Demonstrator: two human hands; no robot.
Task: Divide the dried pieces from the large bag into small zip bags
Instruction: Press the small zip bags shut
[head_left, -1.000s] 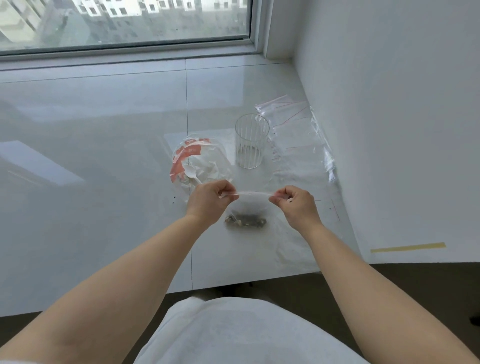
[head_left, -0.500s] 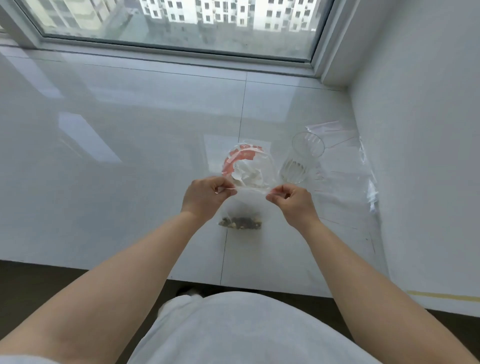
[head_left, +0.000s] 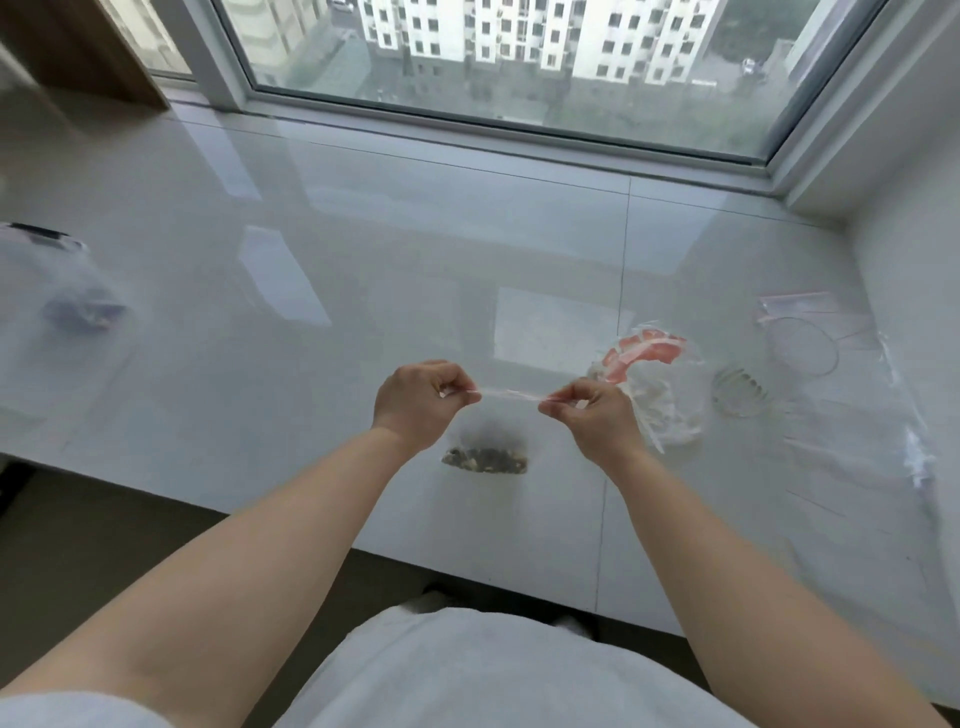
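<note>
A small clear zip bag (head_left: 488, 431) hangs above the white sill, with dark dried pieces (head_left: 485, 460) gathered at its bottom. My left hand (head_left: 418, 402) pinches the left end of its top strip and my right hand (head_left: 592, 413) pinches the right end, the strip stretched flat between them. Just right of my right hand lies the large crumpled bag (head_left: 657, 384), white and clear with red print. A clear ribbed cup (head_left: 774, 371) stands to its right, on a pile of empty zip bags (head_left: 852, 426).
The glossy white sill (head_left: 311, 322) runs wide to the left, with a blurred clear bag (head_left: 57, 291) at its far left edge. A window runs along the back and a white wall closes the right side. The sill's front edge drops to a dark floor.
The view has swung left and up, so the large bag and the cup now sit further right. Both hands keep pinching the small bag's top, now a little wider apart.
</note>
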